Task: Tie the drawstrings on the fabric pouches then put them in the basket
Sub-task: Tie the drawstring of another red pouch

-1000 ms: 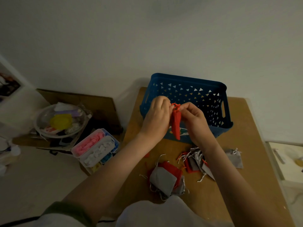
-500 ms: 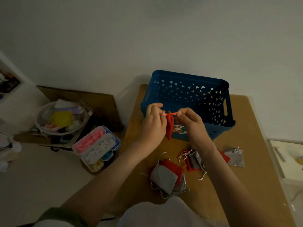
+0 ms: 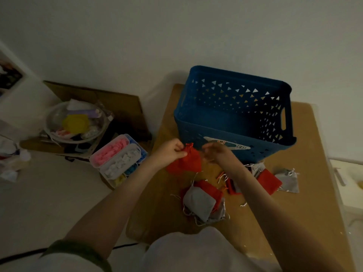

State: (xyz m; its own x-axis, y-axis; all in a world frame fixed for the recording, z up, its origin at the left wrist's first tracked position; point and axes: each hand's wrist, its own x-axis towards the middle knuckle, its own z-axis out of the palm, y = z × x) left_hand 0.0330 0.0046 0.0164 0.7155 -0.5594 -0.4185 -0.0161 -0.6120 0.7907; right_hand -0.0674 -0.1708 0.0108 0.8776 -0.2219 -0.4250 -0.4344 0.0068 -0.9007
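A small red fabric drawstring pouch point(image 3: 185, 161) is held in the air just in front of the near wall of a blue plastic basket with triangular cut-outs point(image 3: 216, 118), low over the brown wooden bench point(image 3: 308, 138). The pouch's neck is gathered into a puckered tip that points up towards the basket, and its body spreads wide and slightly creased below.

An oval sticker point(image 3: 225, 145) sits on the basket's near wall; only the letters "EP" at its right end can be read, the rest being hidden by the hands or too dim.

The left hand point(image 3: 170, 152) is clenched on the pouch, thumb and curled fingers pinching its gathered neck from the basket's left side. The right hand point(image 3: 219, 153) has its fingers curled too, the tips meeting the pouch's upper right edge in a pinch; whether they hold a drawstring or the cloth itself cannot be told.

Nearer the person than the basket, a heap of grey and red pouches point(image 3: 200, 201) with loose silver strings lies on the bench. To the right of that heap, in front of the basket's right corner, lie more red and grey pouches point(image 3: 268, 180) and one grey pouch alone point(image 3: 287, 181).

Left of the basket, off the bench, stand a clear compartment box of pink and white pieces point(image 3: 117, 156) and a clear round bowl with a yellow item point(image 3: 76, 122) in it.
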